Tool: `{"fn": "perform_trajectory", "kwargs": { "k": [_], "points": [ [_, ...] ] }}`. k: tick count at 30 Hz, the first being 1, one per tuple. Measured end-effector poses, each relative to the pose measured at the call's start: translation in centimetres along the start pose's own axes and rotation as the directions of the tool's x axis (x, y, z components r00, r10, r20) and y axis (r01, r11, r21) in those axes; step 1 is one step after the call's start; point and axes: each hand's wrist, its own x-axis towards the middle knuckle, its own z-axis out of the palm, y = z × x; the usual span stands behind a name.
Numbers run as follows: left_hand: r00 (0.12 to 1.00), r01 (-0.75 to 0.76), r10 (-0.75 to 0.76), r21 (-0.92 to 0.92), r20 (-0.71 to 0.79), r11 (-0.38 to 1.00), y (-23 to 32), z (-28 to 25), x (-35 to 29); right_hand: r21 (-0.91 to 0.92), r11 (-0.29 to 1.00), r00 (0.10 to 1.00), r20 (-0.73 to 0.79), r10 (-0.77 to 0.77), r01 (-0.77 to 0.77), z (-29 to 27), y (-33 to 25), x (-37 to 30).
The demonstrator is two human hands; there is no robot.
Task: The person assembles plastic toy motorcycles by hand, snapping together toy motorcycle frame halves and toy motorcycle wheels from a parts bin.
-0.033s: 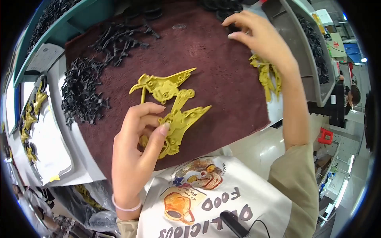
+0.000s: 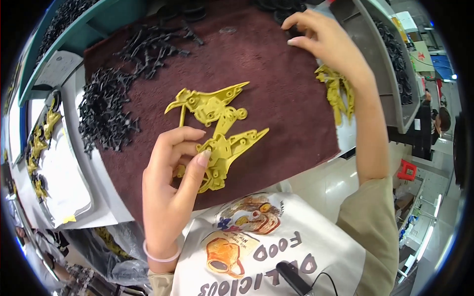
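Note:
My left hand (image 2: 170,182) grips a yellow plastic half shell (image 2: 222,155) with pegs and a long pointed end, its thumb lying on top. A second yellow half shell (image 2: 207,104) rests on the cloth just beyond it. Between the two lies a short yellow link (image 2: 227,121) with a round end. At the far right my right hand (image 2: 326,42) has its fingers curled round a black part (image 2: 295,32), mostly hidden by them. It is beside a heap of black round parts (image 2: 281,7) that look like wheels.
A dark red cloth (image 2: 281,108) covers the table. Small black parts (image 2: 106,108) lie heaped on its left side. More yellow pieces (image 2: 338,93) sit by the right edge, near a grey bin (image 2: 377,93). A teal bin (image 2: 94,29) stands far left; a white tray (image 2: 61,172) lies left.

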Motion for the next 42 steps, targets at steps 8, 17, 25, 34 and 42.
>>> {"fn": "perform_trajectory", "kwargs": {
  "k": [8,17,25,34,42],
  "points": [
    [0.996,0.016,-0.011,0.065,-0.088,0.998,0.0,0.7,-3.2,-0.108,0.991,0.996,0.029,0.083,-0.079,-0.8,-1.6,2.2],
    [0.894,-0.423,0.414,0.632,0.173,0.649,5.4,-2.9,4.4,-0.029,0.999,0.972,-0.231,-0.031,0.025,-1.1,0.3,-1.5],
    [0.580,-0.763,0.720,0.562,0.380,0.319,3.4,7.3,24.3,0.579,0.804,0.957,-0.132,0.258,-0.137,-3.2,-4.8,-7.9],
    [0.554,-0.728,0.725,0.660,0.409,0.184,3.6,9.4,26.3,0.759,0.632,0.874,-0.193,0.447,-0.156,-2.6,-3.6,-12.4],
    [0.721,-0.637,0.637,0.625,0.275,0.452,6.0,-1.4,12.6,0.841,0.533,0.965,-0.053,0.258,-0.096,0.4,-8.1,-11.3]
  ]
}}
